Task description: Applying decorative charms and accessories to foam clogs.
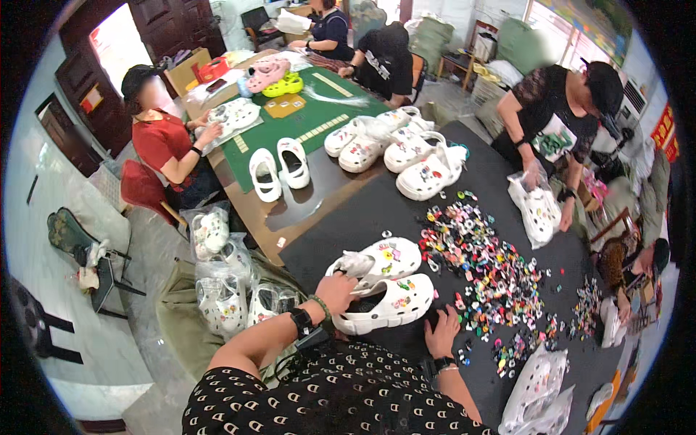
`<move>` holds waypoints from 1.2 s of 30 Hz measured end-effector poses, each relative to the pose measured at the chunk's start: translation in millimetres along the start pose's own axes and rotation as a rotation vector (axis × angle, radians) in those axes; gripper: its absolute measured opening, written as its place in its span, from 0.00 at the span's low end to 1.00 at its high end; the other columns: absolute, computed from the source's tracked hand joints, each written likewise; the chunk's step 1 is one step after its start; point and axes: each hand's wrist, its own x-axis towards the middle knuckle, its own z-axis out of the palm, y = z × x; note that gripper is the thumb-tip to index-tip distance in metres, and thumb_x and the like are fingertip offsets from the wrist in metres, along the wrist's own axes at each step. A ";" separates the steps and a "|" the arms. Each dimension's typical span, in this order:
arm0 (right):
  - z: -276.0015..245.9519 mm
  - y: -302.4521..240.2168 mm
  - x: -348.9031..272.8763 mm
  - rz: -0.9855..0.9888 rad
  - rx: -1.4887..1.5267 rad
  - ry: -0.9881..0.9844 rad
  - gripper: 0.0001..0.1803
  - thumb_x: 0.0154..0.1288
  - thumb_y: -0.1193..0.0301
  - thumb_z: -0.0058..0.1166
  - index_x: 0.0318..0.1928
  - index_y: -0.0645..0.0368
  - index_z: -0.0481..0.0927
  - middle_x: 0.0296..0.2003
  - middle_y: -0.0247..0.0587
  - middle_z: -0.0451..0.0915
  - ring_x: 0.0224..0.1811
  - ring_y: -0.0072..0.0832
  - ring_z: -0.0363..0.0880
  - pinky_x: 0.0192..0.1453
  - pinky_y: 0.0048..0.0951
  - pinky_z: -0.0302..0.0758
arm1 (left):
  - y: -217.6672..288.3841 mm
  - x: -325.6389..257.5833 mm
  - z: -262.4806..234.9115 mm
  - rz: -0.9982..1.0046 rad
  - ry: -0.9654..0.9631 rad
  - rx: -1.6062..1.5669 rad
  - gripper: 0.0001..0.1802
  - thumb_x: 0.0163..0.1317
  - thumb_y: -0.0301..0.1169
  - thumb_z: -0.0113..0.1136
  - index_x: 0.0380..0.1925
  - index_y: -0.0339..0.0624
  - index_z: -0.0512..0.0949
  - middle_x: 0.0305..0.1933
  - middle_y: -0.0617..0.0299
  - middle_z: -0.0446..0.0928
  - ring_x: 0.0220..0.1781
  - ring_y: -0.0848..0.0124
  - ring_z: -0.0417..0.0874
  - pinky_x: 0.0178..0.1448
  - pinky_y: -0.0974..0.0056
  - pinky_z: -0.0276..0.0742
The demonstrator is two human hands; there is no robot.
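Two white clogs with colourful charms lie side by side on the black table in front of me. My left hand (336,293) is at their heel end, closed on the far clog (395,259); some of its fingers are hidden between the shoes. The near clog (391,303) shows a few charms on its toe. Flat on the table just right of that toe is my right hand (442,333), empty, its fingers apart. Beside its fingertips begins a wide heap of small, many-coloured shoe charms (482,268).
More white clogs (424,168) stand at the table's far end, by a green mat (243,156). Bagged clogs (221,301) sit at the left, others (536,384) at the right. Co-workers surround the tables; one at the right holds a bagged clog (538,214).
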 end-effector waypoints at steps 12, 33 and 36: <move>-1.2 -10.4 3.3 0.040 -0.035 -0.015 0.26 0.52 0.66 0.62 0.50 0.59 0.70 0.60 0.51 0.63 0.66 0.50 0.56 0.66 0.53 0.53 | -127.3 65.5 -106.9 -0.522 0.301 -0.022 0.13 0.52 0.37 0.61 0.35 0.44 0.79 0.36 0.49 0.80 0.41 0.49 0.80 0.43 0.48 0.76; -2.8 -15.7 8.5 0.065 -0.088 -0.052 0.24 0.52 0.63 0.61 0.47 0.58 0.71 0.57 0.50 0.63 0.63 0.49 0.59 0.63 0.52 0.57 | -389.1 168.9 -99.6 -0.697 0.186 0.073 0.41 0.60 0.55 0.50 0.67 0.41 0.58 0.52 0.39 0.75 0.54 0.45 0.75 0.59 0.50 0.69; -0.8 -14.9 10.6 0.047 -0.047 -0.057 0.23 0.53 0.64 0.60 0.48 0.58 0.70 0.57 0.51 0.64 0.63 0.50 0.59 0.64 0.53 0.56 | -370.6 141.3 -81.6 -0.718 0.343 -0.105 0.36 0.59 0.51 0.55 0.64 0.46 0.65 0.59 0.43 0.72 0.61 0.46 0.71 0.64 0.51 0.66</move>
